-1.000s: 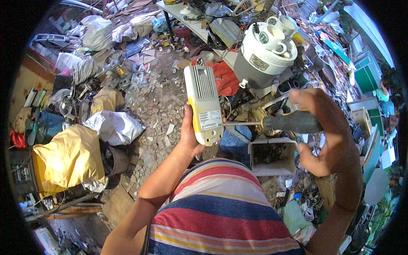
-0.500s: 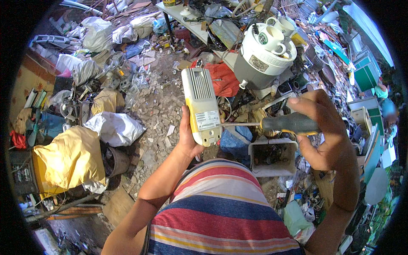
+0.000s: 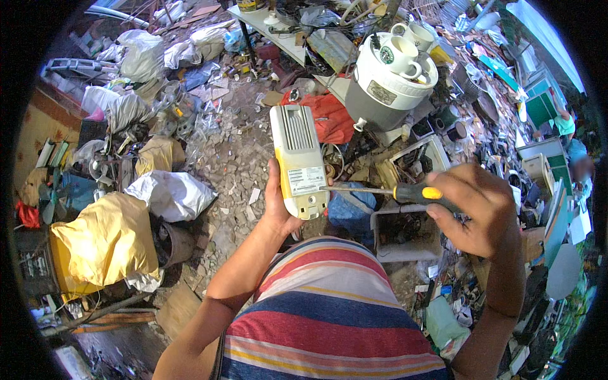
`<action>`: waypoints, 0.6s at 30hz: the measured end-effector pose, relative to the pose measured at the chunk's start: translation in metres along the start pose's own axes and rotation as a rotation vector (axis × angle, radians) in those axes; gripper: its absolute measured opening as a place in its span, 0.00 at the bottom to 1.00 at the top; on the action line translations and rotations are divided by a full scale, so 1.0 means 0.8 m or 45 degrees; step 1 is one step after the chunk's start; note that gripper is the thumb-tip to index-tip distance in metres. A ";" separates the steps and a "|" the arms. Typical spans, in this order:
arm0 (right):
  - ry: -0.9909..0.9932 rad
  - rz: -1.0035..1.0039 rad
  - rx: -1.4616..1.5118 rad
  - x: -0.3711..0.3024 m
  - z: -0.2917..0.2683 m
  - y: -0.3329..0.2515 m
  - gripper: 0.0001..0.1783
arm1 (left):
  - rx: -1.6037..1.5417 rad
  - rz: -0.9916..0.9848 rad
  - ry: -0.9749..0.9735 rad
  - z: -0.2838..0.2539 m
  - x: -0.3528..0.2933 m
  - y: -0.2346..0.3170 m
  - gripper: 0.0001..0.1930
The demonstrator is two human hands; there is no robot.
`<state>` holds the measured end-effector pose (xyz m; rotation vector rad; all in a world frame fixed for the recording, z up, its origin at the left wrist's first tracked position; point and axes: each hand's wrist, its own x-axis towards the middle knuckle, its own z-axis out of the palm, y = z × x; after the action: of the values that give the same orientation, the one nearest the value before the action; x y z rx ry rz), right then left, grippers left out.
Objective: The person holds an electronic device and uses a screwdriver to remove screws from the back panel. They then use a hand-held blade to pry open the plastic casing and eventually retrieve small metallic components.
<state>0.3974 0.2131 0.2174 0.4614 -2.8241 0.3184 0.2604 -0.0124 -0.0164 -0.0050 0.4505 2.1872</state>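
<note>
My left hand (image 3: 278, 212) is wrapped around a white and yellow handheld electronic device (image 3: 299, 142), with slots on its upper part and a printed label lower down. My right hand (image 3: 476, 212) grips a screwdriver (image 3: 406, 192) by its black and yellow handle, thumb and fingers closed around the rear end. Its thin metal shaft lies nearly level and points left. The tip meets the device's right edge beside the label; whether it sits in a seam cannot be made out.
A grey and white drink cooler (image 3: 389, 88) carries white mugs (image 3: 401, 57). Below it are a red cloth (image 3: 326, 117) and a rectangular grey bin (image 3: 405, 253). Yellow sacking (image 3: 104, 237) and white bags (image 3: 171, 196) lie left, amid scrap. Another person (image 3: 563, 123) is far right.
My right hand's fingers have closed further round the screwdriver handle, which has turned to show more yellow. The device and my left hand have barely moved.
</note>
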 end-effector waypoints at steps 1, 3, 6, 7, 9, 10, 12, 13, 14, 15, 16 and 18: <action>-0.034 -0.049 -0.015 -0.004 0.002 0.005 0.24 | 0.006 0.011 0.007 0.000 0.000 -0.001 0.44; 0.032 -0.181 -0.151 -0.007 0.003 0.009 0.22 | -0.026 -0.025 -0.067 0.000 -0.001 0.000 0.44; 0.262 -0.187 -0.230 -0.023 0.014 0.019 0.21 | -0.057 -0.029 -0.117 0.001 -0.001 0.001 0.44; 0.365 -0.165 -0.221 -0.032 0.025 0.027 0.21 | -0.059 -0.012 -0.113 -0.001 -0.003 0.003 0.44; 0.568 0.079 -0.197 -0.051 0.041 0.040 0.20 | -0.068 0.018 -0.024 0.003 -0.004 0.003 0.45; 0.667 0.213 -0.202 -0.065 0.050 0.045 0.20 | -0.077 0.017 0.007 0.006 -0.001 0.002 0.45; 0.890 0.771 0.295 -0.104 0.102 0.068 0.17 | -0.054 0.015 -0.019 0.002 0.001 0.000 0.45; 1.129 0.909 0.932 -0.107 0.144 0.071 0.16 | -0.035 0.022 -0.028 0.001 0.000 0.002 0.46; 0.882 0.904 1.330 -0.108 0.168 0.064 0.16 | -0.043 -0.006 -0.081 0.001 0.000 0.003 0.46; 0.649 1.064 1.669 -0.109 0.193 0.053 0.27 | -0.042 -0.028 -0.126 0.000 -0.002 0.005 0.46; 0.442 0.982 1.630 -0.104 0.208 0.036 0.26 | -0.049 -0.072 -0.184 0.002 0.001 0.003 0.47; 0.384 0.959 2.016 -0.092 0.240 0.011 0.17 | 0.013 -0.109 -0.157 -0.002 0.001 0.002 0.47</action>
<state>0.4198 0.1931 0.0135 -0.4340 -1.7250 2.4310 0.2583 -0.0130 -0.0175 0.1140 0.3850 2.0878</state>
